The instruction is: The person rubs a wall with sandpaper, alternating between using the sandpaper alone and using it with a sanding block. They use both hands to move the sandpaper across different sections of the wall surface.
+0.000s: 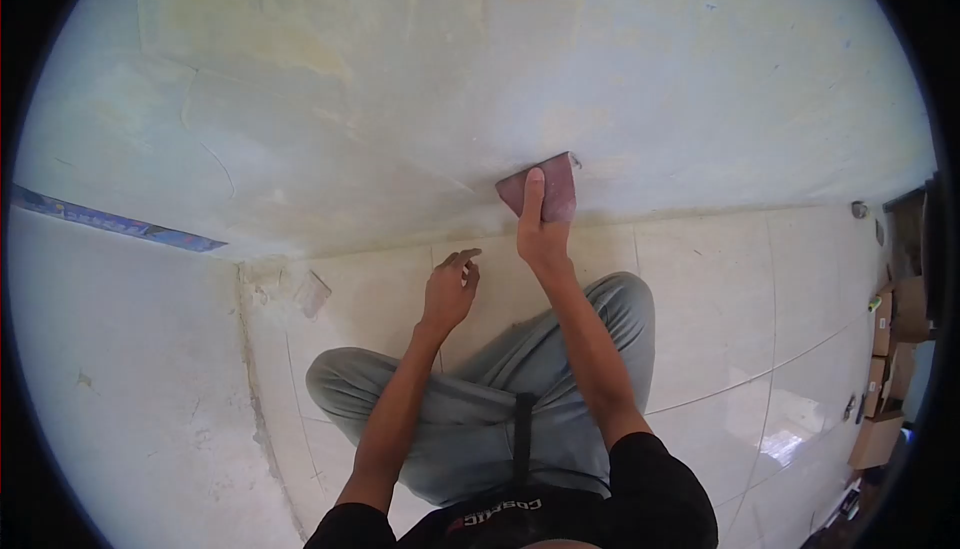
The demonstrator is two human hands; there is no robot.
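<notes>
My right hand [543, 239] grips a reddish-brown sheet of sandpaper [560, 189], its thumb lying across the near face. The sheet is pressed against the lower part of the pale, patchy wall [400, 99], and the fingers behind it are hidden. My left hand [452, 291] hovers over the floor near the foot of the wall, its fingers loosely bent and apart, with nothing in them. Both forearms reach forward over my crossed legs [480, 379] in grey trousers.
Light floor tiles [710, 299] meet the wall just ahead. A small squarish piece [313, 294] lies near the left corner. Blue printed tape [120, 219] runs along the left wall. Cardboard boxes [876, 439] stand at the far right.
</notes>
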